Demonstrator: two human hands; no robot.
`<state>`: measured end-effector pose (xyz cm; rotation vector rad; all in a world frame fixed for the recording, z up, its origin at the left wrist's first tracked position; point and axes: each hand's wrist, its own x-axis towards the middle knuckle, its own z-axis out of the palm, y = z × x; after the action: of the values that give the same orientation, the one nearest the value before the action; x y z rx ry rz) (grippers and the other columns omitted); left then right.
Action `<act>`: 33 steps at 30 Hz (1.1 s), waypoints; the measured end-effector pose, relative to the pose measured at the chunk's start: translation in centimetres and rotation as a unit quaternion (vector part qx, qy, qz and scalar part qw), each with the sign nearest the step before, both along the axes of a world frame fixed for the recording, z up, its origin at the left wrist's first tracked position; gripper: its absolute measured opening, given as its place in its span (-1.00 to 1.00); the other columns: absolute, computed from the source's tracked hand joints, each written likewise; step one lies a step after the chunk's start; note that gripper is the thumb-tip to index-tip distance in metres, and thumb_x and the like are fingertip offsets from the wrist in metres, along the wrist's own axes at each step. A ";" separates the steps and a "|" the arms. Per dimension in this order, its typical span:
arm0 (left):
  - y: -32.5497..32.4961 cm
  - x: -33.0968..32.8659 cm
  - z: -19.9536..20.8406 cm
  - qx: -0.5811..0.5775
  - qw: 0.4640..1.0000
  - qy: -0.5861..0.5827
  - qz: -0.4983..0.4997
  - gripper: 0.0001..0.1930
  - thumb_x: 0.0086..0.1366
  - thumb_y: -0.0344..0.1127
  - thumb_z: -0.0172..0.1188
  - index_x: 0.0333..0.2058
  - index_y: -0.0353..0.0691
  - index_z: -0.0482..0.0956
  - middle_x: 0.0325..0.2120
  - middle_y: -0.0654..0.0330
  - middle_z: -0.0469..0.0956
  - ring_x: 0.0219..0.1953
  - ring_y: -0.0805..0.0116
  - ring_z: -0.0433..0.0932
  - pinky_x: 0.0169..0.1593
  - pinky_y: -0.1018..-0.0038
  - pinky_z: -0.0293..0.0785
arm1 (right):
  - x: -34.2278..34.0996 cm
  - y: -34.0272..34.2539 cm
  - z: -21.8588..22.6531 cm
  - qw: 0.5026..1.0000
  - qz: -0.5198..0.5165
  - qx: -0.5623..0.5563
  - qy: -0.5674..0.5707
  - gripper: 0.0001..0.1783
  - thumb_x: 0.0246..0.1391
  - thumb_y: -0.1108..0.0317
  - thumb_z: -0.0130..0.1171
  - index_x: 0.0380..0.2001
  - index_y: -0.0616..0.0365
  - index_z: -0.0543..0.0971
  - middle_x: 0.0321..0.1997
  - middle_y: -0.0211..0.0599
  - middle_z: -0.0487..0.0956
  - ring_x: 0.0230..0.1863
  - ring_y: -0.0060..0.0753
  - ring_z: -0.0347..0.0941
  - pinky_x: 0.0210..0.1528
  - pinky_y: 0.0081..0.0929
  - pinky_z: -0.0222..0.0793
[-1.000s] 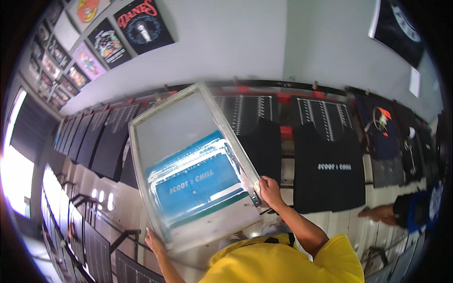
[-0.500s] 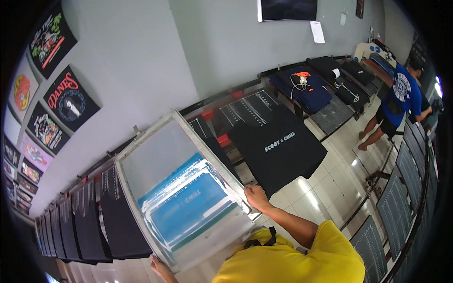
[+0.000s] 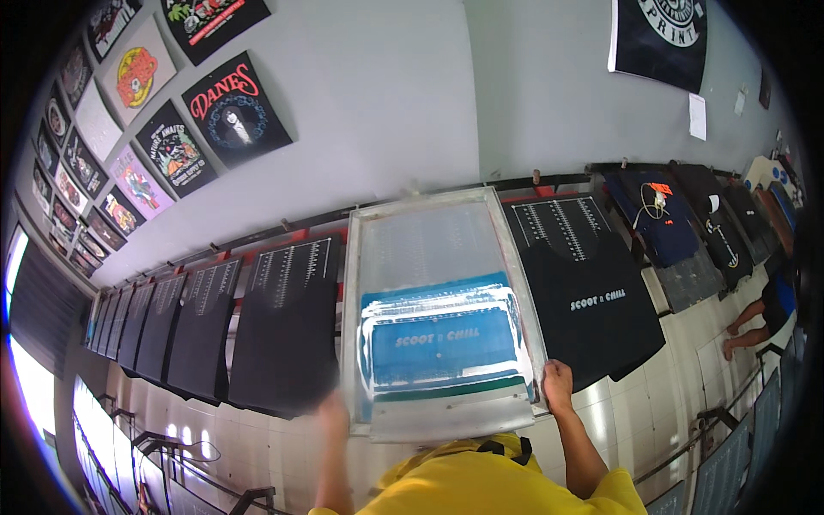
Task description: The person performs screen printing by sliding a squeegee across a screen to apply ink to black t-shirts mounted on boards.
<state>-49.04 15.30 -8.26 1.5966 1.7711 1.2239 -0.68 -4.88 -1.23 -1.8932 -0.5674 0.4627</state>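
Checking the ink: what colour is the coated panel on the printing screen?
Blue, with a green strip along its near edge, on the printing screen; the head view shows it.

One screen-printing frame (image 3: pixel 438 318) in front of me. My two hands on it: left hand (image 3: pixel 333 414), right hand (image 3: pixel 558 384). One black shirt with white print (image 3: pixel 596 305) to the right. One plain black shirt (image 3: pixel 283 339) on the nearest left board; further ones blur together. One white paper sheet (image 3: pixel 697 116) on the wall.

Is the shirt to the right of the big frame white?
No, the shirt beside the printing frame is black with small pale lettering.
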 end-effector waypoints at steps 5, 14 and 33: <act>0.9 1.3 1.7 -0.042 0.999 -0.025 -0.020 -0.54 0.41 -0.13 0.11 -0.54 -0.44 0.50 -0.66 0.35 0.28 -0.52 0.48 0.18 -0.43 0.34 0.17 | 0.2 0.9 -2.7 1.000 -0.005 0.021 0.000 -0.65 0.10 0.30 -0.02 -0.36 0.41 0.62 -0.45 0.17 0.60 -0.34 -0.01 0.59 -0.20 -0.19 0.41; 3.7 1.4 1.6 -0.064 0.996 -0.011 -0.055 -0.53 0.40 -0.12 0.11 -0.53 -0.47 0.48 -0.67 0.29 0.28 -0.52 0.46 0.19 -0.42 0.32 0.18 | 0.5 2.8 -6.8 1.000 0.007 -0.014 -0.017 -0.66 0.19 0.32 0.02 -0.29 0.43 0.63 -0.46 -0.26 0.59 -0.40 -0.43 0.45 -0.27 -0.42 0.37; 2.8 1.9 4.1 -0.172 0.984 -0.026 -0.049 -0.67 0.34 -0.20 0.15 -0.24 -0.43 0.65 -0.44 -0.10 0.63 -0.36 0.21 0.56 -0.17 0.26 0.44 | 0.4 3.8 -5.3 0.996 -0.047 -0.036 -0.072 -0.63 0.09 0.29 0.00 -0.26 0.41 0.63 -0.30 0.25 0.62 -0.20 0.13 0.59 -0.08 -0.16 0.42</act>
<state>-47.19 18.07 -4.20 1.4192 1.7367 0.8514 -0.33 -1.07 -6.53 -2.0235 -0.5596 0.2917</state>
